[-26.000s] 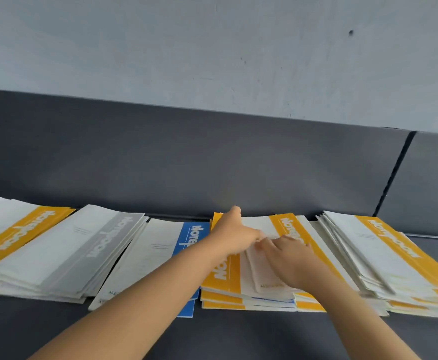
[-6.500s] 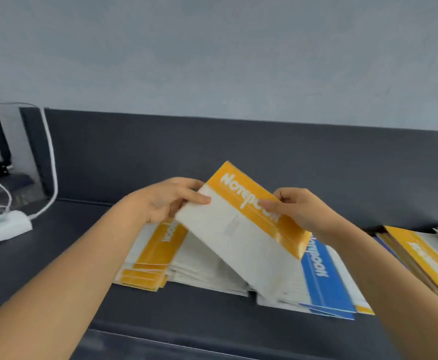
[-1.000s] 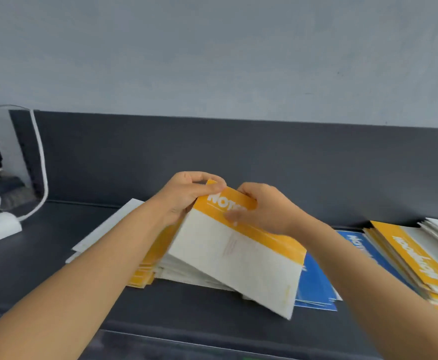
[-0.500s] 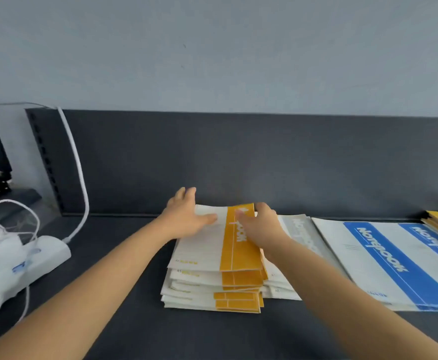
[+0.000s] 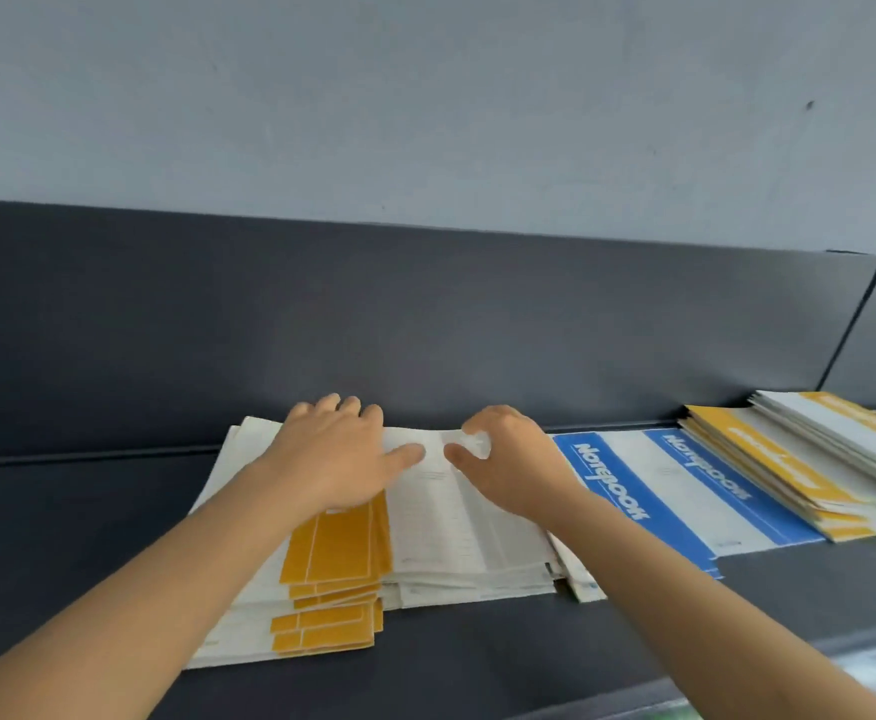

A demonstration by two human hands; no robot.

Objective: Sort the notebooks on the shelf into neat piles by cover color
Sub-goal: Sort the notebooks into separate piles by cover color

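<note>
**Handling:** the thin white paper notebooks are judged light, limp and slick-covered, so a stack will fan or slide if pushed from one side. They are best taken at the long edges with both hands, or squared by flat pressure from above.

**Appearance:** white covers, each with one coloured band. The yellow-banded pile lies on the dark grey shelf, its near edges stepped and uneven. The pale grey-banded pile touches it on the right and looks squarer. Next come the blue-banded notebooks, two overlapping, then a fanned second yellow pile at far right.

**Hands:** the left hand lies flat, fingers straight, pressing on the yellow-banded pile. The right hand has its fingers curled at the far edge of the pale grey-banded pile; whether it pinches a cover cannot be told.

**Judgement:** yellow lies in two separate piles, so sorting is incomplete
</note>
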